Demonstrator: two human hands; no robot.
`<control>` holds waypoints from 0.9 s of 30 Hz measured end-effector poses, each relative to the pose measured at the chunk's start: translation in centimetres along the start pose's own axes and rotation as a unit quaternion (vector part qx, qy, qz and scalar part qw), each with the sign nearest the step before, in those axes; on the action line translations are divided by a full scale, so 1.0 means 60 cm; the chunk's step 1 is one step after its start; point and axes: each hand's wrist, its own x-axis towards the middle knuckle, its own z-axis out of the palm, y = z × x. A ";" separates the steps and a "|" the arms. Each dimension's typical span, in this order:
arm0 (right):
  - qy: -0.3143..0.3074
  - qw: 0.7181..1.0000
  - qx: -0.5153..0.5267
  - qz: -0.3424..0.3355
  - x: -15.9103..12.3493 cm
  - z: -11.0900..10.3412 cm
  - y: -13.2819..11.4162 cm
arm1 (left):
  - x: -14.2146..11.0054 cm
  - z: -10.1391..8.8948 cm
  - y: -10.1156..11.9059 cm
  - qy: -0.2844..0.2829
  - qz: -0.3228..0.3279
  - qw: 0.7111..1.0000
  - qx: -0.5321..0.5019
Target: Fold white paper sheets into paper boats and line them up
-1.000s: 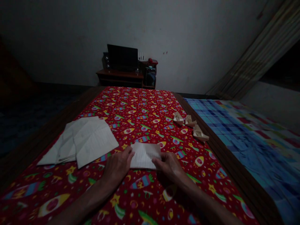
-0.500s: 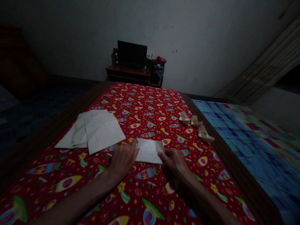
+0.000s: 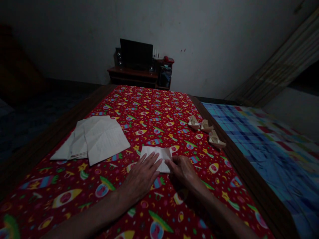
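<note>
A folded sheet of lined paper (image 3: 163, 152) lies on the red patterned cloth (image 3: 159, 109) in front of me. My left hand (image 3: 146, 170) rests flat on its left part, fingers stretched out and slightly apart. At the right edge, my right hand (image 3: 181, 167) pinches the paper between thumb and curled fingers. To the left lies a fanned stack of creased paper sheets (image 3: 107, 139). Three folded paper boats stand at the cloth's right side: one far boat (image 3: 193, 122), a middle boat (image 3: 206, 126) and a near boat (image 3: 216, 140).
Dark wooden edging (image 3: 231, 156) borders the cloth. Beyond the far end stands a desk (image 3: 132, 73) with a monitor (image 3: 136, 53), speakers and a red telephone (image 3: 168, 59). Blue checked bedding (image 3: 244, 139) lies to the right, below a curtain (image 3: 269, 73).
My left hand has let go of the paper's left edge and moved right, flattening onto the sheet. My right hand keeps its pinch. The camera view has shifted a little.
</note>
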 end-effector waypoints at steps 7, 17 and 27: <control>0.000 1.000 -0.002 0.002 0.002 -0.003 -0.005 | 0.002 -0.001 -0.004 -0.002 0.005 1.000 -0.008; 0.001 1.000 -0.015 -0.013 0.002 -0.008 -0.010 | 0.001 0.001 -0.005 -0.011 0.009 1.000 0.011; -0.006 1.000 -0.013 0.000 0.002 -0.011 -0.012 | 0.008 0.003 -0.008 -0.005 0.013 1.000 0.020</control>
